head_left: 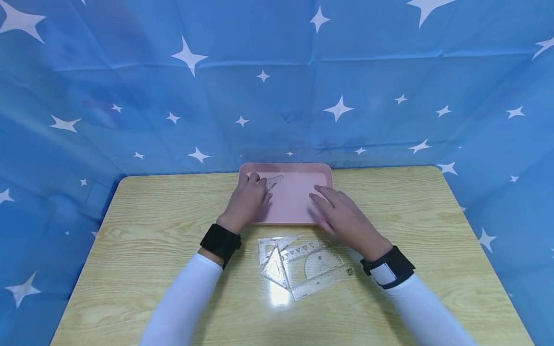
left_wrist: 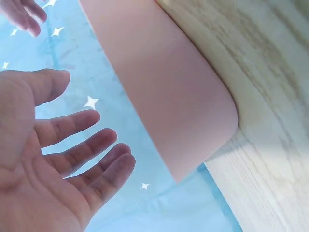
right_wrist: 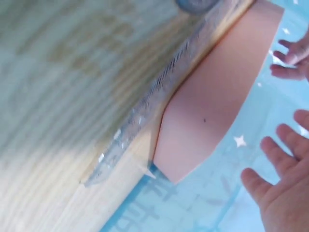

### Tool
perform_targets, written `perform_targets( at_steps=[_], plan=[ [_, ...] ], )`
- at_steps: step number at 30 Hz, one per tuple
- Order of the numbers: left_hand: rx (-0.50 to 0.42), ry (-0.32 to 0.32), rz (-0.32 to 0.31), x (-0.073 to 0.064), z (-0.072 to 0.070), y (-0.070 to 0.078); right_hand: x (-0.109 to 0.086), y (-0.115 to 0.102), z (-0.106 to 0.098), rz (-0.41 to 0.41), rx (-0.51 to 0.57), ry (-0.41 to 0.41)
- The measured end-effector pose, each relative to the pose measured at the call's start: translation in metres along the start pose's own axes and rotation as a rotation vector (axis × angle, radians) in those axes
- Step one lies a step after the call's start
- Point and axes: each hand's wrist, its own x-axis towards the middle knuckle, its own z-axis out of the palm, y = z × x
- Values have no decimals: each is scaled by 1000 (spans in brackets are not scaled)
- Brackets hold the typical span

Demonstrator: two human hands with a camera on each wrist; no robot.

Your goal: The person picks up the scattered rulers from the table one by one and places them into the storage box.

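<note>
A pink tray [head_left: 298, 202] lies at the far middle of the wooden table [head_left: 164, 226]. Inside it, at the back left, sits a clear set square [head_left: 275, 181]. My left hand [head_left: 258, 188] hovers over the tray's left part beside the set square; its fingers are spread and hold nothing, as the left wrist view [left_wrist: 72, 140] shows above the tray [left_wrist: 169, 96]. Over the tray's front right part my right hand [head_left: 324, 197] is stretched flat and empty, with its fingers [right_wrist: 280, 188] apart beside the tray [right_wrist: 217, 111].
In front of the tray lies a pile of clear rulers [head_left: 298, 266]: set squares, a protractor [head_left: 322, 263] and a straight ruler [head_left: 322, 283]. Blue star-patterned cloth [head_left: 277, 86] hangs behind and beside the table. Bare wood lies left and right of the tray.
</note>
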Motion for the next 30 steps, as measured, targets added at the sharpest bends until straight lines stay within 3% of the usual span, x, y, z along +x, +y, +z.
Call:
perform_targets(
  at_steps=[8,13,22,30],
  plan=[
    [-13,81,39,-20,-7,6,-8,-9,1,3,16,-56],
    [-37,99,43,-33,-9,9,-12,-17,2,-8,40,-100],
    [-85,108,41,-57,-15,20,-16,-30,7,-139,46,-51],
    [-205,131,38,-73,-14,28,-19,-44,13,-224,75,-52]
  ],
)
